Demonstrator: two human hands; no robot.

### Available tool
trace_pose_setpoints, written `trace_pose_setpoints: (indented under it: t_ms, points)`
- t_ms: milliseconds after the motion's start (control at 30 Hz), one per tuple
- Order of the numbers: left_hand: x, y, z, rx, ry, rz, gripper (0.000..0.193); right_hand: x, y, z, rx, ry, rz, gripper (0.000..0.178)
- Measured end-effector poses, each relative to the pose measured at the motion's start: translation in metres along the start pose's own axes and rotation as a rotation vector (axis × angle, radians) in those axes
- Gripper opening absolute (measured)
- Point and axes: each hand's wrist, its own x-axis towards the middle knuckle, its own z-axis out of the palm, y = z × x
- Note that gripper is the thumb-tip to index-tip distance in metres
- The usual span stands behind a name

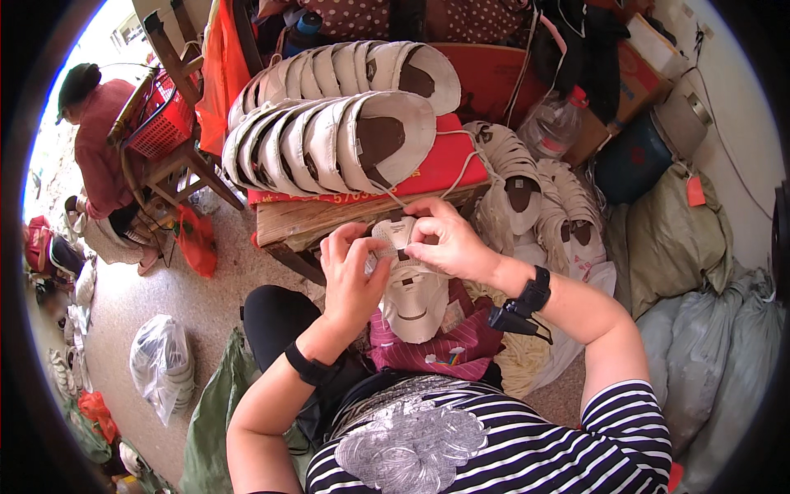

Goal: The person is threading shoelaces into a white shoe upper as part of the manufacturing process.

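Above my lap, a beige shoe upper (415,311) lies with its tongue (393,234) pointing away from me. My left hand (355,267) pinches the left edge of the tongue between thumb and fingers. From the other side my right hand (448,240) has its fingertips closed on the tongue's right edge. A thin pale lace (476,165) runs from near my right hand up toward the stacked uppers; I cannot tell whether my fingers hold it. A maroon striped cloth (461,350) covers my lap under the upper.
Nested beige uppers (329,144) rest on a red box (461,156) atop a wooden bench (288,224). More stacks of uppers (514,181) stand at the right, near a plastic bottle (553,128) and filled sacks (683,239). A bagged bundle (162,362) lies on the left floor. Another person (103,148) sits far left.
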Motion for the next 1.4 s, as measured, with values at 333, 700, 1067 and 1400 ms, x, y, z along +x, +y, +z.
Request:
trace_pose_setpoints:
  t_ms: [333,700,1067,1400]
  points:
    - [-0.003,-0.001,-0.010,0.085,0.002,0.052,0.015,-0.003,0.024,-0.056,-0.759,0.233,-0.207,0.017]
    - [-0.035,-0.141,-0.098,0.012,0.363,-0.369,0.015,-0.079,0.111,-0.165,-1.214,0.047,0.295,0.011]
    - [-0.011,-0.011,-0.038,-0.153,-0.211,-0.105,0.041,-0.004,-0.033,-0.027,-0.254,-0.183,-0.199,0.013]
    - [-0.008,-0.018,-0.038,-0.235,-0.268,-0.110,0.020,-0.009,-0.016,-0.030,-0.191,-0.302,0.067,0.019]
